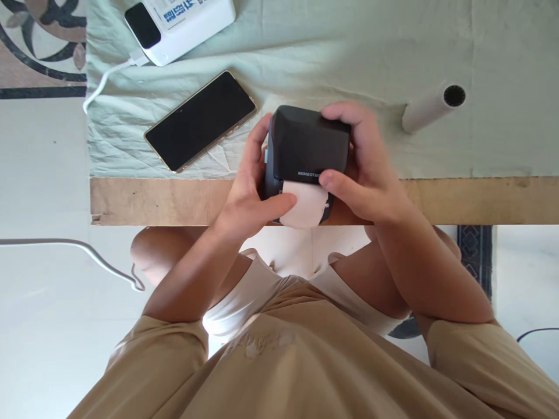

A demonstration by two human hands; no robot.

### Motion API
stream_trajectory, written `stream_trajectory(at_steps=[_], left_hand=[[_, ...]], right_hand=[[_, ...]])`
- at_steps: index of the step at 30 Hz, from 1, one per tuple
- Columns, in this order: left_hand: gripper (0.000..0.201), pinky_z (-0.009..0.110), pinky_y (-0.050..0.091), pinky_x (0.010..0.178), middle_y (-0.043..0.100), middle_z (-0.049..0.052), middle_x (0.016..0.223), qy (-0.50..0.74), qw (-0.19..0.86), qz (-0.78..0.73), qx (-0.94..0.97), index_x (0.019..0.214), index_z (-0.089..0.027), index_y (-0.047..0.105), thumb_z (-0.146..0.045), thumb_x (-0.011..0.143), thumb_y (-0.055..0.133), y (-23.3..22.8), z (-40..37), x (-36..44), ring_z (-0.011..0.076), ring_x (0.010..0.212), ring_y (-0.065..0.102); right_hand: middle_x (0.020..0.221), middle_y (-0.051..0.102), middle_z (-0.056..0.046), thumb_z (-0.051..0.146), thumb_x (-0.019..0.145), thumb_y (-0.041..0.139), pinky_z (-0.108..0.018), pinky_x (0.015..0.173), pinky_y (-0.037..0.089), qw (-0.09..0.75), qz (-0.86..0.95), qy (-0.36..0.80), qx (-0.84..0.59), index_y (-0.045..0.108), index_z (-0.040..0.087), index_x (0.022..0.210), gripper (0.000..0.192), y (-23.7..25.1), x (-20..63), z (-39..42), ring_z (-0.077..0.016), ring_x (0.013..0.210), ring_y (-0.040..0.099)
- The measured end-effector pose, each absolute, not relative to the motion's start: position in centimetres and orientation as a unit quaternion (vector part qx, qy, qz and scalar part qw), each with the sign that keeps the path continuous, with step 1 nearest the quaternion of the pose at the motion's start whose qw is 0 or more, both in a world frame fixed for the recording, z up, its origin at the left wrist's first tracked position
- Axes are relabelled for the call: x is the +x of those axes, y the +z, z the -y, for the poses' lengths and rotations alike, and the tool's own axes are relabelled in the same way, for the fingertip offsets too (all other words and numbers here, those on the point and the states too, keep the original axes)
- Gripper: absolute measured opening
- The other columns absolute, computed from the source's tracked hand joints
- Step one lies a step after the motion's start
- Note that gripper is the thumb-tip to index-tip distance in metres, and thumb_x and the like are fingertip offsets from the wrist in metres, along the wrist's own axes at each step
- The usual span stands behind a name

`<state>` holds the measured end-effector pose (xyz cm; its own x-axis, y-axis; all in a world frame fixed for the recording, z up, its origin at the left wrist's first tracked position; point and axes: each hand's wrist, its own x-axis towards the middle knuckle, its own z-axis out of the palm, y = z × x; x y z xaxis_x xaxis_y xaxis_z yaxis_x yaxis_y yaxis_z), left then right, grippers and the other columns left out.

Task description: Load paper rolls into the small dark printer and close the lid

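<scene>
Between my two hands is a black label printer point(311, 142) with "NIIMBOT" lettering on its lid, held above the near edge of the table. A strip of pale label paper point(304, 205) hangs out of its front slot. My left hand point(255, 186) grips the printer's left side, its thumb lying at the paper. Wrapped round the right side is my right hand point(362, 157), with the thumb at the lid's front edge and fingers on the far right corner. The printer's underside is hidden.
A smartphone point(201, 121) with a dark screen lies left of the printer. Behind it sits a white power bank point(187, 29) with a white cable point(107, 75). A pale tube point(430, 109) stands at the right on the green cloth point(332, 58). Bare wood point(161, 201) edges the table.
</scene>
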<state>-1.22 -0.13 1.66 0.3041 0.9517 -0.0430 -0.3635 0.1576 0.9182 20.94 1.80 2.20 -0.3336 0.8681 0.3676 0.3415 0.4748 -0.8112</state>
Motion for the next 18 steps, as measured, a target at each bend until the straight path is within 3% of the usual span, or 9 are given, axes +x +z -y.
stream_trajectory(at_steps=[4, 8, 11, 13, 14, 16, 18], left_hand=[[0.062, 0.039, 0.062, 0.111, 0.071, 0.003, 0.146, 0.500, 0.660, -0.370, 0.421, 0.152, -0.036, 0.057, -0.042, 0.096, 0.083, 2.9, 0.8, -0.7, 0.0281, 0.134, 0.071], [0.061, 0.038, 0.060, 0.118, 0.071, 0.002, 0.150, 0.499, 0.639, -0.401, 0.426, 0.148, -0.036, 0.062, -0.038, 0.092, 0.087, 2.9, 0.9, -0.4, 0.0287, 0.141, 0.068], [0.067, 0.038, 0.062, 0.113, 0.071, 0.002, 0.151, 0.511, 0.639, -0.356, 0.451, 0.155, -0.035, 0.061, -0.044, 0.094, 0.086, 1.8, 0.7, -0.5, 0.0284, 0.137, 0.070], [0.068, 0.039, 0.065, 0.103, 0.067, 0.003, 0.156, 0.506, 0.631, -0.330, 0.486, 0.160, -0.036, 0.058, -0.053, 0.098, 0.080, 1.8, 1.2, -0.7, 0.0288, 0.130, 0.072], [0.062, 0.040, 0.064, 0.106, 0.063, 0.002, 0.161, 0.496, 0.612, -0.351, 0.506, 0.160, -0.036, 0.059, -0.054, 0.103, 0.074, 2.2, 1.7, -1.0, 0.0292, 0.133, 0.071], [0.049, 0.044, 0.058, 0.119, 0.062, 0.000, 0.160, 0.478, 0.521, -0.436, 0.557, 0.147, -0.040, 0.070, -0.050, 0.100, 0.080, 3.8, 3.0, -1.6, 0.0299, 0.141, 0.064], [0.034, 0.048, 0.057, 0.121, 0.067, 0.000, 0.149, 0.436, 0.500, -0.507, 0.550, 0.131, -0.043, 0.077, -0.052, 0.098, 0.083, 5.9, 4.3, -2.3, 0.0290, 0.137, 0.064]], right_hand=[[0.146, 0.066, -0.008, 0.077, 0.101, 0.060, -0.046, 0.110, 0.066, 0.444, 0.734, 0.376, -0.351, 0.048, 0.033, 0.150, 0.067, 1.8, 20.6, -2.1, -0.0245, 0.128, 0.070], [0.149, 0.066, -0.010, 0.074, 0.099, 0.065, -0.051, 0.118, 0.063, 0.420, 0.735, 0.391, -0.362, 0.049, 0.031, 0.150, 0.068, 2.3, 20.7, -2.0, -0.0270, 0.135, 0.068], [0.144, 0.068, -0.007, 0.063, 0.100, 0.071, -0.042, 0.102, 0.067, 0.421, 0.732, 0.404, -0.352, 0.052, 0.032, 0.148, 0.060, 2.9, 21.8, -2.1, -0.0220, 0.120, 0.071], [0.142, 0.069, -0.003, 0.051, 0.099, 0.077, -0.031, 0.086, 0.065, 0.416, 0.726, 0.413, -0.360, 0.056, 0.034, 0.146, 0.054, 3.3, 22.9, -2.2, -0.0163, 0.110, 0.071], [0.142, 0.070, -0.002, 0.045, 0.098, 0.079, -0.027, 0.081, 0.062, 0.414, 0.721, 0.410, -0.375, 0.058, 0.035, 0.145, 0.052, 3.6, 23.5, -2.2, -0.0145, 0.108, 0.071], [0.140, 0.070, -0.001, 0.035, 0.097, 0.077, -0.024, 0.078, 0.058, 0.415, 0.712, 0.386, -0.414, 0.061, 0.035, 0.143, 0.048, 4.2, 24.5, -2.1, -0.0131, 0.108, 0.069], [0.131, 0.071, -0.002, 0.030, 0.096, 0.071, -0.025, 0.077, 0.055, 0.414, 0.710, 0.344, -0.454, 0.063, 0.032, 0.141, 0.046, 4.9, 25.0, -1.9, -0.0131, 0.102, 0.067]])
